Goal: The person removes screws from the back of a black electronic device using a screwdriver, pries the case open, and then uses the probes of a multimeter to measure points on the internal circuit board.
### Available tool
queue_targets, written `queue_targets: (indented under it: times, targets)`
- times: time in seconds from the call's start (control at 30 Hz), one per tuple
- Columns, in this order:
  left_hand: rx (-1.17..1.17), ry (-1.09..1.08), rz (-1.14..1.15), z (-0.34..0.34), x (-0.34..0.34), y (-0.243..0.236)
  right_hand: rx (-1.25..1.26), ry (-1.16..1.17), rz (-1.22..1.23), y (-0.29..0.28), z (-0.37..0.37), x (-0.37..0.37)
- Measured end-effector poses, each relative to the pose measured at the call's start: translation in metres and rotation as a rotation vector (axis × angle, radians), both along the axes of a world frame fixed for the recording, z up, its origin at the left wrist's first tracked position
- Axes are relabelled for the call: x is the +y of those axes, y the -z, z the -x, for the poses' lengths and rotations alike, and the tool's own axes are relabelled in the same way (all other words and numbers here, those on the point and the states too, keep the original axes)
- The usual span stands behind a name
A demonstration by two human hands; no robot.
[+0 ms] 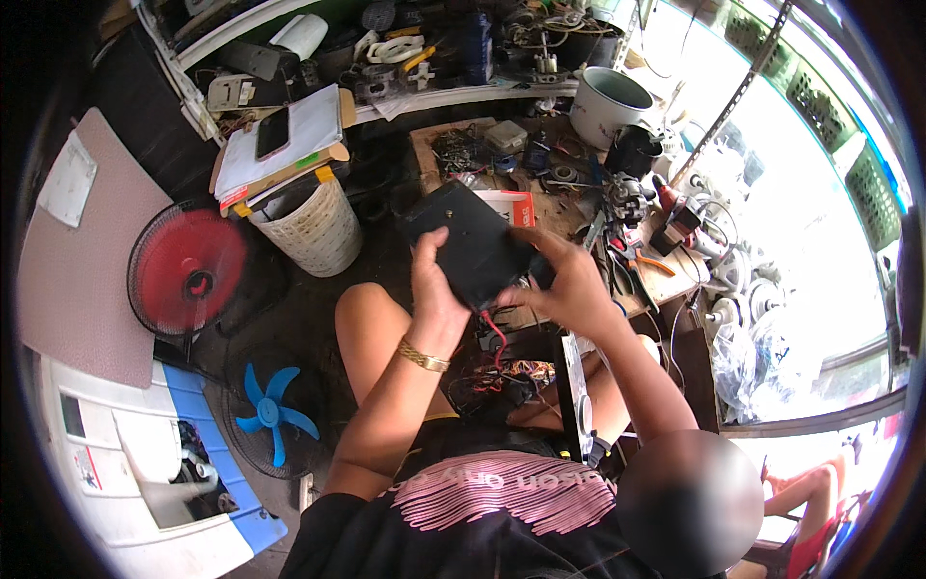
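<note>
In the head camera's view, a seated person holds a flat black box (pixel 471 241) above the lap, tilted between two hands. The left hand (pixel 439 289), a gold bracelet (pixel 422 355) at its wrist, clasps the box's lower left side, thumb laid across the face, other fingers largely hidden. The right hand (pixel 569 285) curls around the right edge, thumb near the lower corner. A red wire (pixel 499 340) hangs just below the box. Beyond it, a red-and-white carton (pixel 524 206) sits on a cluttered wooden bench (pixel 683 280).
</note>
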State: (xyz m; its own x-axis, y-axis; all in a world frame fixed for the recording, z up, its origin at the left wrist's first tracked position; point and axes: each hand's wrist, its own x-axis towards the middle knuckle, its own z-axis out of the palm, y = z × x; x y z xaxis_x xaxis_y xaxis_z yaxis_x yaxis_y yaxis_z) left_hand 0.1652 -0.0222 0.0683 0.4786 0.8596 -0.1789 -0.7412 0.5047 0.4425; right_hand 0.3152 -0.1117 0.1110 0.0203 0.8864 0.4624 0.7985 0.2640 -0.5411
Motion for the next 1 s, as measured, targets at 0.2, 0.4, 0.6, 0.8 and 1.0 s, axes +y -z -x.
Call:
queue_targets:
  times: [0.2,0.4,0.6,0.8,1.0]
  targets:
    - [0.018,0.096,0.033,0.006,0.017,0.001,0.701,-0.152,0.571,0.012,-0.046,0.018]
    - [0.021,0.162,0.036,-0.002,0.022,0.003,0.665,-0.059,0.756,-0.009,-0.042,0.015]
    - [0.039,0.167,0.055,-0.007,0.023,0.009,0.589,-0.031,0.617,-0.005,-0.044,0.014]
    - [0.055,0.226,-0.03,-0.007,0.026,0.0,0.764,-0.021,0.63,0.01,-0.051,0.018]
    - [0.348,0.066,-0.369,0.001,0.002,-0.005,0.772,-0.033,0.471,0.018,-0.049,0.014]
